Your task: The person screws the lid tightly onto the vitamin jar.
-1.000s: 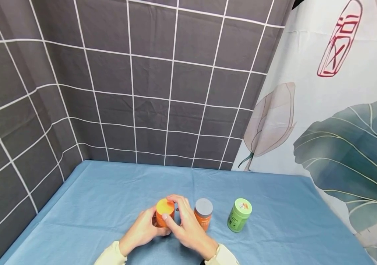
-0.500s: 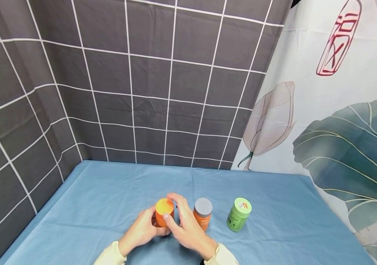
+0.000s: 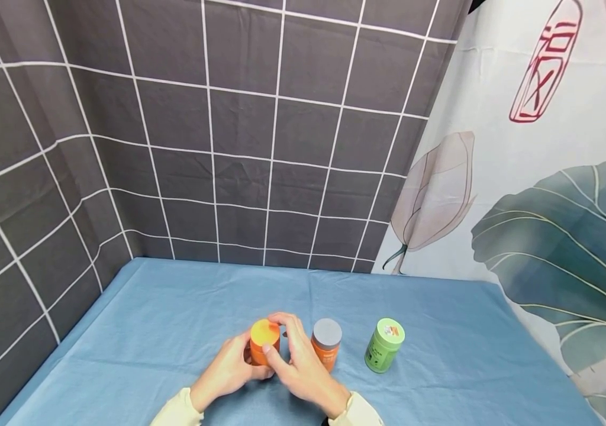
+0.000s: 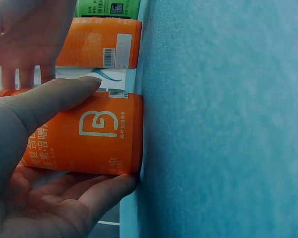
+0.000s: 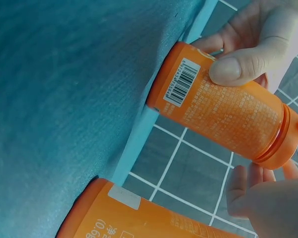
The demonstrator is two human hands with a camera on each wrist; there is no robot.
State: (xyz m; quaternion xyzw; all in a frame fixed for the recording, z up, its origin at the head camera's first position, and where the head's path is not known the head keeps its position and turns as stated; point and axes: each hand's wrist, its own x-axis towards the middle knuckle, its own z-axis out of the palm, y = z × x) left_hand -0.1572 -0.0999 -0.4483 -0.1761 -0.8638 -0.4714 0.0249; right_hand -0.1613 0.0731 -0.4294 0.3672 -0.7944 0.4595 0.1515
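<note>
My left hand (image 3: 228, 368) grips the body of an orange bottle (image 4: 99, 134), which stands upright on the blue cloth. Its thumb lies along one side and its fingers wrap the other. My right hand (image 3: 305, 370) holds the bottle's orange lid (image 3: 265, 332) from above, with thumb and fingers at opposite edges. In the right wrist view a thin gap shows between the lid (image 5: 284, 141) and the bottle's shoulder. Just right of the right hand, partly hidden by it, stands a second orange bottle (image 3: 326, 355) with a grey lid.
Farther right a light green canister (image 3: 384, 348) with a sticker on its lid stands upright. Blue cloth (image 3: 202, 296) covers the table. Behind it hangs a dark grey curtain (image 3: 244, 136) with white grid lines, beside a white leaf-printed one (image 3: 495, 148).
</note>
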